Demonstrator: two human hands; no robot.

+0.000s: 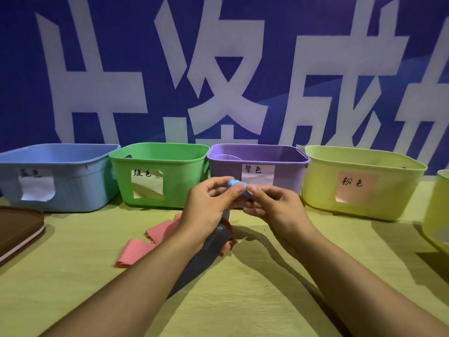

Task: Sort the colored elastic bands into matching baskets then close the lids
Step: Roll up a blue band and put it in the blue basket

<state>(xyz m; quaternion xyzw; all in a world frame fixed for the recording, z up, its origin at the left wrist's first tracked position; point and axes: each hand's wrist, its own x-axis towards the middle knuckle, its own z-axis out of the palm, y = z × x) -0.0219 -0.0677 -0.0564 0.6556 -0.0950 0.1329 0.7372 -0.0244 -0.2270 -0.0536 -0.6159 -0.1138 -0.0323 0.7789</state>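
Both hands, the left hand (pixel 213 203) and right hand (pixel 269 203), pinch a small blue band (pixel 239 188) between their fingertips, above the surface (pixel 243 300). Sorting is in progress, I judge. Next it must travel far left to the blue basket (pixel 73 190). Pink bands (pixel 145 242) and a grey band (pixel 209 249) wait below the hands.

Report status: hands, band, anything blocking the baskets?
Both hands, left and right, pinching blue band. Blue basket open, far left. Pink bands and grey band on table; path clear.
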